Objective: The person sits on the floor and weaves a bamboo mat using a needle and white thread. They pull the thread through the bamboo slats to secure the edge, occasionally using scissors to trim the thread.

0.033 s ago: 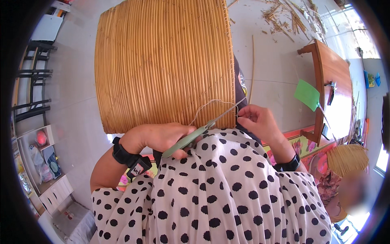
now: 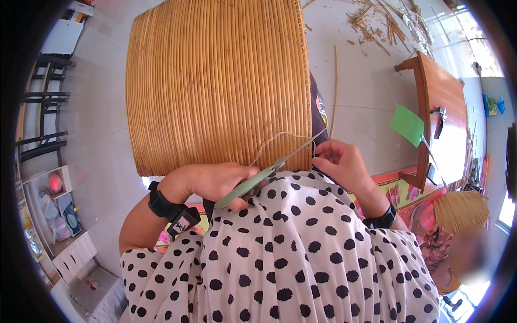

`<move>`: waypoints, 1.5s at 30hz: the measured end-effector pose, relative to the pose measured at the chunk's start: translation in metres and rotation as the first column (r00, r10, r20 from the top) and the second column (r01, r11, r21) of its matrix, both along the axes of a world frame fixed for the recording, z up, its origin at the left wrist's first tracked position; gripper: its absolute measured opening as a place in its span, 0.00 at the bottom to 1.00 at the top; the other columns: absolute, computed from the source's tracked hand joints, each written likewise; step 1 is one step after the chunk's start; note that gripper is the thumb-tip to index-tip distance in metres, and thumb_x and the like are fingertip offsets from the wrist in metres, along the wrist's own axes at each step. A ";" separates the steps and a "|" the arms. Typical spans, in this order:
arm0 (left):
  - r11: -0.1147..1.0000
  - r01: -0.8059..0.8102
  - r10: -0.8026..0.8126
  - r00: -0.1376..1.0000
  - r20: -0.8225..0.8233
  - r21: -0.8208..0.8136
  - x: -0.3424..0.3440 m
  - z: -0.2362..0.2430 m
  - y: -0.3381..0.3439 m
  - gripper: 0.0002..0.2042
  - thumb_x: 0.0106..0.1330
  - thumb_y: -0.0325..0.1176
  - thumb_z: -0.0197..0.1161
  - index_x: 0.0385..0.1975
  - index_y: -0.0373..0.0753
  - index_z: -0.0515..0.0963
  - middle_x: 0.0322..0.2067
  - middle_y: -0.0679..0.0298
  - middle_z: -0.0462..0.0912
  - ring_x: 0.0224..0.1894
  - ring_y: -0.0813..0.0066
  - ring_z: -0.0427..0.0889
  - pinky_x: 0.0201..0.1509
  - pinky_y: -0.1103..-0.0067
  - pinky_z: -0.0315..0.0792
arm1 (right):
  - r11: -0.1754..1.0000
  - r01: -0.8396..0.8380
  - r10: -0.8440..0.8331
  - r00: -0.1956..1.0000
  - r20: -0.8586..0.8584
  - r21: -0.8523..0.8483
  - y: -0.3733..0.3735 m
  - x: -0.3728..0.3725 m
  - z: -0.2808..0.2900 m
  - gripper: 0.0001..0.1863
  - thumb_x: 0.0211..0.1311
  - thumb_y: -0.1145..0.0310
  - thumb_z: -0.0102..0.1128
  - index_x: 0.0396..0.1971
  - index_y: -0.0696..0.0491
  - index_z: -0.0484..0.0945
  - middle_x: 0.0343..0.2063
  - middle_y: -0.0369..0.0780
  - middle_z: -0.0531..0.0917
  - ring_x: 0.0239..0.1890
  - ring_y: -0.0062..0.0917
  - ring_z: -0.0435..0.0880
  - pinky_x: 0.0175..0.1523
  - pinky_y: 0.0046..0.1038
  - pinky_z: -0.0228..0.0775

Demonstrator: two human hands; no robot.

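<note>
Nearest, my polka-dot garment (image 2: 280, 253) covers my lap. My left hand (image 2: 215, 182) is wrapped around green-handled scissors (image 2: 278, 163), the blades seemingly together, angled toward the right. Their tips end just beside my right hand (image 2: 343, 160), whose thumb and forefinger curl close together at the mat's edge; I can't tell if they pinch the white thread (image 2: 285, 133) there. The thread arcs loosely over the reed mat (image 2: 215, 91), which stretches away in front of me. I'd judge it best to keep the tips off my fingertips and the edge stitching, and the loop clear of the blades.
</note>
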State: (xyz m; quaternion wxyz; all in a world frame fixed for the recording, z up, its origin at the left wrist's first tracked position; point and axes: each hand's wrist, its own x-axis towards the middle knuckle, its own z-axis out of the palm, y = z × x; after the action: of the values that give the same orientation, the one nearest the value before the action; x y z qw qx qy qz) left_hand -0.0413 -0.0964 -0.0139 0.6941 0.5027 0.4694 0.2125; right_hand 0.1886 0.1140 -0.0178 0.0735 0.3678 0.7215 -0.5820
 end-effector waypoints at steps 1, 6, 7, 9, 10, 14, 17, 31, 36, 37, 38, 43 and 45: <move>1.000 0.017 -0.017 1.000 -0.010 0.017 -0.001 0.000 -0.001 0.28 0.52 0.41 0.68 0.51 0.34 0.70 0.35 0.59 0.80 0.37 0.65 0.80 0.46 0.71 0.76 | 1.000 0.016 -0.016 1.000 -0.012 0.003 -0.006 0.001 -0.001 0.13 0.56 0.68 0.70 0.35 0.61 0.82 0.22 0.31 0.82 0.22 0.10 0.74 0.29 0.18 0.68; 0.999 -0.005 0.004 1.000 -0.016 -0.043 -0.003 0.008 -0.001 0.26 0.53 0.38 0.69 0.51 0.34 0.70 0.32 0.60 0.80 0.33 0.67 0.80 0.42 0.73 0.77 | 0.992 0.107 -0.112 0.990 -0.087 -0.063 -0.018 0.005 -0.015 0.08 0.58 0.72 0.69 0.33 0.61 0.82 0.22 0.31 0.82 0.22 0.09 0.77 0.28 0.16 0.69; 0.998 -0.007 0.006 1.000 -0.016 -0.057 -0.003 0.010 0.000 0.26 0.54 0.37 0.69 0.51 0.34 0.71 0.31 0.60 0.80 0.32 0.67 0.80 0.41 0.73 0.77 | 0.993 0.108 -0.112 0.988 -0.107 -0.044 -0.018 0.006 -0.017 0.07 0.59 0.73 0.68 0.33 0.61 0.82 0.22 0.31 0.82 0.23 0.09 0.77 0.28 0.16 0.69; 0.997 -0.001 -0.002 1.000 -0.026 -0.082 -0.004 0.015 -0.004 0.25 0.54 0.36 0.69 0.51 0.34 0.71 0.30 0.60 0.81 0.30 0.67 0.81 0.38 0.73 0.77 | 0.993 0.111 -0.114 0.985 -0.130 -0.030 -0.018 0.007 -0.018 0.05 0.60 0.74 0.67 0.32 0.61 0.82 0.23 0.31 0.82 0.23 0.09 0.78 0.28 0.15 0.69; 0.996 0.002 -0.005 1.000 -0.028 -0.092 -0.005 0.016 -0.006 0.25 0.54 0.35 0.70 0.51 0.33 0.71 0.29 0.60 0.81 0.29 0.67 0.81 0.37 0.73 0.77 | 0.993 0.111 -0.115 0.985 -0.130 -0.034 -0.018 0.007 -0.018 0.05 0.61 0.75 0.67 0.32 0.61 0.82 0.23 0.30 0.82 0.24 0.09 0.78 0.28 0.15 0.69; 0.980 0.114 -0.139 0.978 -0.155 -0.161 -0.008 0.031 -0.010 0.23 0.55 0.36 0.71 0.48 0.32 0.74 0.27 0.56 0.83 0.29 0.65 0.83 0.35 0.73 0.77 | 0.991 0.112 -0.117 0.991 -0.063 -0.071 -0.016 0.007 -0.013 0.05 0.62 0.74 0.66 0.33 0.61 0.83 0.23 0.31 0.82 0.23 0.09 0.78 0.28 0.15 0.69; 0.964 0.169 -0.212 0.955 -0.206 -0.206 -0.008 0.037 -0.010 0.22 0.54 0.36 0.72 0.45 0.32 0.75 0.25 0.54 0.82 0.27 0.63 0.83 0.33 0.72 0.76 | 0.972 0.167 -0.178 0.983 -0.053 -0.163 -0.018 0.009 -0.014 0.06 0.63 0.74 0.65 0.34 0.61 0.82 0.23 0.31 0.82 0.23 0.09 0.78 0.28 0.15 0.69; 0.976 0.155 -0.190 0.950 -0.249 -0.156 0.002 0.035 0.000 0.19 0.52 0.36 0.74 0.38 0.32 0.75 0.24 0.52 0.83 0.26 0.59 0.84 0.31 0.68 0.75 | 0.958 0.202 -0.218 0.974 -0.059 -0.201 -0.017 0.012 -0.013 0.05 0.64 0.75 0.63 0.33 0.62 0.82 0.23 0.32 0.83 0.22 0.11 0.79 0.27 0.16 0.70; 0.979 0.136 -0.171 0.952 -0.252 -0.150 0.003 0.037 -0.002 0.20 0.52 0.36 0.75 0.38 0.32 0.75 0.24 0.53 0.83 0.27 0.58 0.84 0.31 0.68 0.76 | 0.953 0.209 -0.230 0.971 -0.072 -0.221 -0.019 0.013 -0.012 0.05 0.63 0.75 0.63 0.32 0.62 0.82 0.23 0.33 0.83 0.21 0.11 0.78 0.26 0.15 0.70; 0.977 0.133 -0.171 0.954 -0.245 -0.165 0.004 0.039 -0.001 0.20 0.52 0.35 0.75 0.38 0.32 0.75 0.24 0.53 0.83 0.27 0.58 0.84 0.31 0.68 0.76 | 0.952 0.208 -0.229 0.971 -0.072 -0.226 -0.019 0.012 -0.012 0.05 0.63 0.75 0.63 0.32 0.62 0.82 0.23 0.33 0.82 0.21 0.11 0.78 0.26 0.15 0.70; 0.975 0.130 -0.172 0.956 -0.239 -0.179 0.005 0.040 0.000 0.20 0.52 0.35 0.75 0.39 0.32 0.75 0.24 0.53 0.83 0.27 0.58 0.84 0.31 0.69 0.76 | 0.951 0.207 -0.229 0.971 -0.073 -0.230 -0.019 0.012 -0.012 0.05 0.63 0.75 0.63 0.32 0.63 0.82 0.23 0.33 0.82 0.21 0.11 0.78 0.26 0.15 0.70; 0.973 0.121 -0.163 0.963 -0.213 -0.196 0.007 0.039 0.001 0.19 0.51 0.34 0.74 0.39 0.32 0.75 0.25 0.53 0.83 0.27 0.58 0.84 0.32 0.68 0.76 | 0.950 0.197 -0.218 0.974 -0.062 -0.244 -0.019 0.013 -0.011 0.05 0.62 0.76 0.63 0.31 0.63 0.82 0.23 0.34 0.83 0.20 0.12 0.78 0.25 0.16 0.69; 0.972 0.119 -0.161 0.965 -0.208 -0.202 0.008 0.039 0.002 0.19 0.51 0.33 0.74 0.40 0.32 0.76 0.25 0.52 0.83 0.27 0.58 0.84 0.31 0.68 0.76 | 0.947 0.202 -0.221 0.974 -0.046 -0.250 -0.020 0.013 -0.010 0.05 0.62 0.76 0.63 0.31 0.63 0.82 0.23 0.34 0.83 0.20 0.12 0.78 0.24 0.16 0.69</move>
State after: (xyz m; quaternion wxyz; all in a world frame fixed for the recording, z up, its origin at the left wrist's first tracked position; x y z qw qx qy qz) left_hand -0.0336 -0.0945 0.0249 0.6947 0.4877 0.5253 0.0599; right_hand 0.2012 0.0945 -0.0281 0.0287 0.4095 0.6031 -0.6839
